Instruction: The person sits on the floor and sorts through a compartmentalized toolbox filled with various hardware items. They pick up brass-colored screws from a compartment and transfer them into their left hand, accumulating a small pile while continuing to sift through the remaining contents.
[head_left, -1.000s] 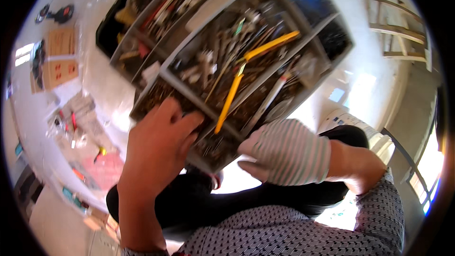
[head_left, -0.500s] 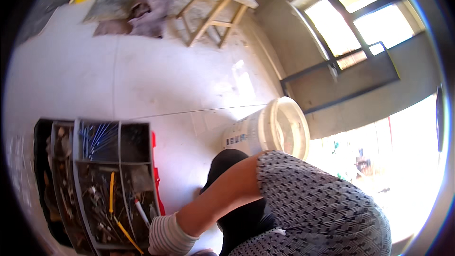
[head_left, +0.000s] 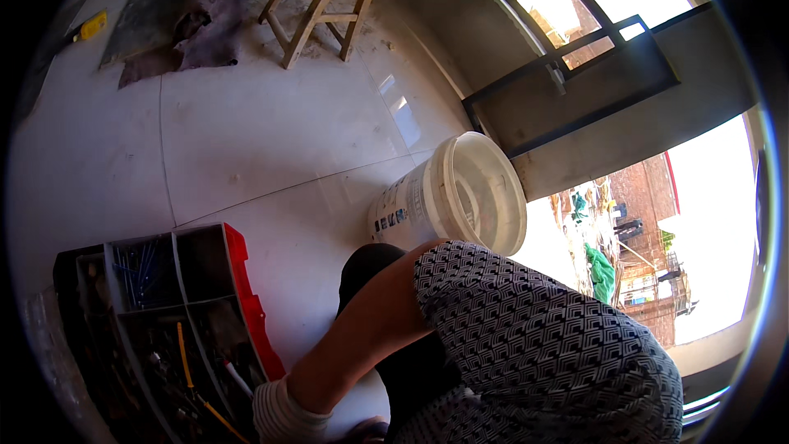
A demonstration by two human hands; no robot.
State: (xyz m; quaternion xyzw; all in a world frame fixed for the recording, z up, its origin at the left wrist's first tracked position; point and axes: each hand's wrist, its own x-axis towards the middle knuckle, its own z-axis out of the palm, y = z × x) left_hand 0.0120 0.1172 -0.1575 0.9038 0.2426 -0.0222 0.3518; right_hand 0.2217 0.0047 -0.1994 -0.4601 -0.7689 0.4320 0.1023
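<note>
The gaze has swung rightward, toolbox (head_left: 257, 316) lower left, handling obscured; left hand gone, gloved right hand (head_left: 282, 413) edge-cropped, grip I can't tell.

Gloved right hand (head_left: 283, 418) was beside a sectioned toolbox (head_left: 256, 325)

The right hand, in a striped glove (head_left: 269, 403), sat low in the head view; its fingers were hidden, so its hold could not be made out. Just left of it was the toolbox with its red edge. In there, a white rod (head_left: 239, 379) with a reddish end lay nearest the hand, and a yellow jointed tool (head_left: 185, 353) lay farther left. Thin blue pieces (head_left: 145, 270) filled a compartment beyond both. Up and right of the hand, past the forearm (head_left: 362, 325), stood a white bucket (head_left: 408, 205). Well beyond the grip stood a wooden stool (head_left: 323, 12).
</note>
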